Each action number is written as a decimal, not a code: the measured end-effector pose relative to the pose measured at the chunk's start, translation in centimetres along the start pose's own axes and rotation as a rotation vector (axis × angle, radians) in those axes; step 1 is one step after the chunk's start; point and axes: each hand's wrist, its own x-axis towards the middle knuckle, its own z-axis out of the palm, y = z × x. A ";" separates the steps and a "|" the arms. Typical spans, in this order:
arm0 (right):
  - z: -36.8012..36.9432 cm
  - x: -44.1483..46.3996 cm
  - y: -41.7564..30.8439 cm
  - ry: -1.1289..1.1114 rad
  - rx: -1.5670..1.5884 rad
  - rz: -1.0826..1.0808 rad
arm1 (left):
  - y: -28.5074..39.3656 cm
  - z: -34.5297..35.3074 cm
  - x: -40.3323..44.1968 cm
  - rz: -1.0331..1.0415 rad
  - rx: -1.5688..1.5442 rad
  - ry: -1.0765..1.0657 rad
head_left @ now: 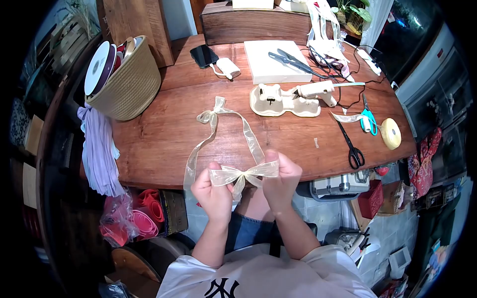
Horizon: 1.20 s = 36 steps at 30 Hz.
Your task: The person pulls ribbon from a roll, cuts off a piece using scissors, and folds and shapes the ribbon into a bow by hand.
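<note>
A sheer cream ribbon bow (240, 176) is stretched between my two hands, in front of the table's near edge. My left hand (212, 190) is closed on the bow's left loop. On the other side, my right hand (281, 180) pinches the right loop. The knot sits in the middle, and a short tail hangs below it. From the bow, a long strip of the same ribbon (252, 141) runs up over the table. It loops back past a second small bow (208, 117) and down toward my left hand.
A glue gun (318, 89) rests on a moulded cardboard tray (285, 110). Black scissors (354, 151), turquoise scissors (368, 119) and a yellow ribbon roll (391, 133) lie at right. A hair straightener (290, 60) lies on a white box (253, 64). A woven basket (131, 84) stands left.
</note>
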 end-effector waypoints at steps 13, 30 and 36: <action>-0.4 0.3 -1.7 -0.020 0.147 0.177 | -0.1 -1.8 0.6 -0.249 -0.305 -0.536; -2.6 0.2 -1.4 -0.659 0.375 0.116 | 1.4 -2.4 -0.8 -0.147 -0.267 -0.279; -1.6 2.6 -1.9 -0.592 0.412 0.018 | 2.6 -5.6 -0.5 -0.042 -0.284 -0.267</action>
